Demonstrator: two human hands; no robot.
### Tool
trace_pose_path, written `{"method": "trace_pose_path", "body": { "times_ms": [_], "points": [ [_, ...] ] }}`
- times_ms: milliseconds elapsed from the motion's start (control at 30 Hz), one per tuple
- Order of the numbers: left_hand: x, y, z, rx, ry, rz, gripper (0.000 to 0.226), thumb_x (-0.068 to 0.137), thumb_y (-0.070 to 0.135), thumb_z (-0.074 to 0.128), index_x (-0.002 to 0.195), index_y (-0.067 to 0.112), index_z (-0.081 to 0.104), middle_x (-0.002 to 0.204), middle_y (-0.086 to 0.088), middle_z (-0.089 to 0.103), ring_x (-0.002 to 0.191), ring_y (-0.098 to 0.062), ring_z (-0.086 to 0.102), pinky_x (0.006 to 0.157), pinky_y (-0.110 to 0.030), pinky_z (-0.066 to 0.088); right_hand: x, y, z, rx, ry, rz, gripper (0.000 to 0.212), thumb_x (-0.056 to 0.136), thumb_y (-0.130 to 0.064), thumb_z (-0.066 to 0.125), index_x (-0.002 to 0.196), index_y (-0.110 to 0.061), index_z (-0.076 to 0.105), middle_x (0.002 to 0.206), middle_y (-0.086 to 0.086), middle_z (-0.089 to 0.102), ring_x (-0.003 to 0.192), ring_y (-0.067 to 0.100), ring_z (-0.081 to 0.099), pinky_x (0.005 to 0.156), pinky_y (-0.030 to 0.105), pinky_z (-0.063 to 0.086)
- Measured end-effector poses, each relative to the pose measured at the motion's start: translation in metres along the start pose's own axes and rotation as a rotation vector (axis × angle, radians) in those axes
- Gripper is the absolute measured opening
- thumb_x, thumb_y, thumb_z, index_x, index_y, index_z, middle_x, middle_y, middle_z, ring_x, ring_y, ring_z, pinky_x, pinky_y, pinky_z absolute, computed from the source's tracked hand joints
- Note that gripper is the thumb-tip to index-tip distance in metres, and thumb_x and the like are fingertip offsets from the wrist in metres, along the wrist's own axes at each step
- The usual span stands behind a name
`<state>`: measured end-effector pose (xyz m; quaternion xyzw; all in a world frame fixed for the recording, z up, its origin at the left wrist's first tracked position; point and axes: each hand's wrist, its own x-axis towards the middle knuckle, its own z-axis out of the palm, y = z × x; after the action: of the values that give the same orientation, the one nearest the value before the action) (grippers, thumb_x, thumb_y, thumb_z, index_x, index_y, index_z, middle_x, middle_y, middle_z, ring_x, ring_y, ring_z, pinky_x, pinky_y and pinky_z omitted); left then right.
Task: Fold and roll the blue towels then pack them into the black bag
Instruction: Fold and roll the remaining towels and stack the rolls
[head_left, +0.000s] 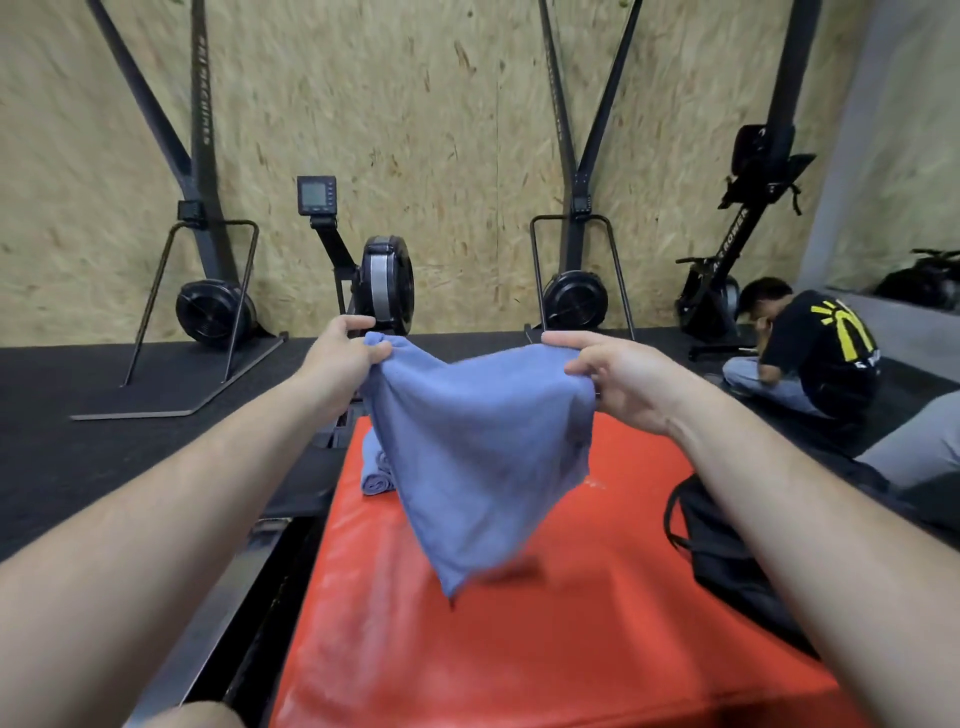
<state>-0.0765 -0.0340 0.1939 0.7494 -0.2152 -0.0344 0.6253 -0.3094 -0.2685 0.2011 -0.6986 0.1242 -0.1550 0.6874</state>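
Note:
A blue towel (478, 452) hangs in the air above the red mat (545, 634), its lower corner pointing down near the mat. My left hand (345, 353) pinches its top left corner and my right hand (618, 376) pinches its top right corner. Behind the hanging towel, at the mat's far left, lie rolled blue towels (375, 475), partly hidden. The black bag (727, 551) lies on the mat's right side, under my right forearm.
Black exercise machines (384, 286) stand along the chipboard wall on a dark floor. A person in a black shirt (815, 353) sits on the floor at the right. A grey-clad leg (919, 441) shows at the right edge. A metal rail (218, 613) runs left of the mat.

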Motion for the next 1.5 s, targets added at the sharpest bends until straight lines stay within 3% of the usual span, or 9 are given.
{"method": "trace_pose_path", "body": {
  "times_ms": [267,500,700,867,933,1000,1133,1333,1500],
  "points": [
    [-0.001,0.004,-0.016,0.191,0.232,0.086,0.022,0.085,0.017,0.066,0.106,0.022,0.061,0.102,-0.003,0.060,0.080,-0.018,0.053,0.067,-0.031,0.043,-0.005,-0.024,-0.005,-0.031,0.109,-0.220,0.025,0.095,-0.009,0.060,0.116,-0.017,0.072,0.115,0.013,0.072,0.101,0.020,0.067,0.098,0.038,0.047],
    [-0.002,0.007,-0.027,0.512,0.060,0.157,0.021,0.094,0.015,0.042,0.112,0.022,0.048,0.093,-0.012,0.065,0.059,-0.026,0.072,0.064,-0.043,0.062,-0.006,-0.032,0.002,-0.071,0.091,-0.263,0.037,0.092,-0.001,0.057,0.118,-0.023,0.071,0.110,0.006,0.073,0.092,0.020,0.064,0.093,0.038,0.047],
    [-0.003,0.014,-0.024,-0.375,-0.005,-0.320,0.022,0.087,-0.004,0.035,0.083,0.010,0.051,0.073,-0.009,0.059,0.065,-0.024,0.059,0.058,-0.034,0.054,-0.002,-0.025,-0.003,-0.056,0.180,-0.254,0.035,0.084,-0.008,0.065,0.112,-0.025,0.075,0.117,0.006,0.073,0.100,0.017,0.065,0.093,0.035,0.048],
    [-0.007,0.018,-0.024,-0.607,-0.112,-0.240,0.015,0.098,0.015,0.052,0.102,0.004,0.062,0.101,-0.009,0.070,0.089,-0.025,0.068,0.076,-0.037,0.057,-0.001,-0.021,-0.002,0.037,0.219,-0.254,0.027,0.092,-0.006,0.065,0.118,-0.012,0.071,0.110,0.004,0.074,0.096,0.012,0.068,0.079,0.023,0.052],
    [-0.004,0.016,-0.023,-0.566,-0.150,-0.139,0.025,0.092,0.017,0.067,0.116,0.012,0.062,0.124,-0.012,0.065,0.108,-0.023,0.067,0.090,-0.041,0.055,0.000,-0.020,-0.001,0.056,0.234,-0.255,0.028,0.090,-0.004,0.067,0.115,-0.012,0.072,0.108,0.005,0.075,0.098,0.014,0.069,0.084,0.024,0.054],
    [-0.002,0.014,-0.027,-0.204,-0.104,-0.031,0.038,0.083,0.014,0.075,0.119,0.024,0.064,0.132,-0.008,0.056,0.116,-0.020,0.059,0.091,-0.035,0.053,0.002,-0.019,-0.002,0.075,0.263,-0.247,0.028,0.086,-0.001,0.069,0.110,-0.015,0.074,0.108,0.008,0.075,0.101,0.018,0.070,0.091,0.028,0.055],
    [-0.007,0.011,-0.027,0.359,0.080,0.208,0.021,0.090,0.026,0.069,0.109,0.030,0.062,0.098,-0.005,0.067,0.076,-0.018,0.056,0.063,-0.032,0.048,0.001,-0.017,-0.003,-0.021,0.350,-0.229,0.028,0.079,-0.005,0.076,0.101,-0.022,0.079,0.103,0.003,0.076,0.099,0.020,0.072,0.092,0.033,0.057],
    [-0.012,0.016,-0.029,-0.173,0.039,-0.018,0.007,0.087,0.019,0.075,0.091,0.020,0.069,0.103,-0.006,0.067,0.087,-0.021,0.060,0.073,-0.036,0.054,-0.007,-0.018,0.002,-0.096,0.389,-0.190,0.032,0.076,0.001,0.075,0.096,-0.024,0.079,0.098,0.001,0.072,0.079,0.020,0.068,0.074,0.034,0.060],
    [-0.025,0.017,-0.042,-0.134,0.013,0.085,0.017,0.082,0.014,0.078,0.095,0.024,0.077,0.109,-0.001,0.070,0.094,-0.018,0.063,0.082,-0.035,0.049,-0.024,-0.021,0.003,-0.150,0.362,-0.187,0.037,0.074,0.007,0.076,0.101,-0.019,0.076,0.098,0.007,0.071,0.079,0.022,0.071,0.078,0.038,0.062]
  ]
}}
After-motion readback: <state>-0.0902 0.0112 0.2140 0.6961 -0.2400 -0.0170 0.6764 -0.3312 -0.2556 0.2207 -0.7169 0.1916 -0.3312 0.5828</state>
